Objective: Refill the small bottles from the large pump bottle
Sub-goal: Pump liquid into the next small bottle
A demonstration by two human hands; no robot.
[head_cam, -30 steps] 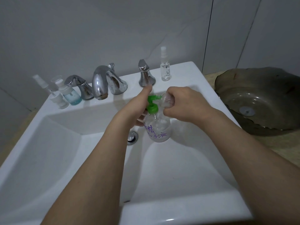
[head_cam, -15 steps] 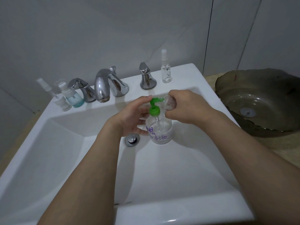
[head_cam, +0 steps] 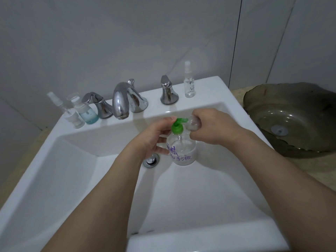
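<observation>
Pump bottle [head_cam: 183, 151] one, small bottles four, hands two

Head-worn view, down onto sink [head_cam: 209, 91]

walls: pale grey tile wall [head_cam: 127, 42], thin dark seams at right
basin: white rectangular sink [head_cam: 209, 179], chrome faucet [head_cam: 121, 100]
counter: beige countertop [head_cam: 309, 170], dark glass vessel basin [head_cam: 291, 120]
light: dim, cool
</observation>
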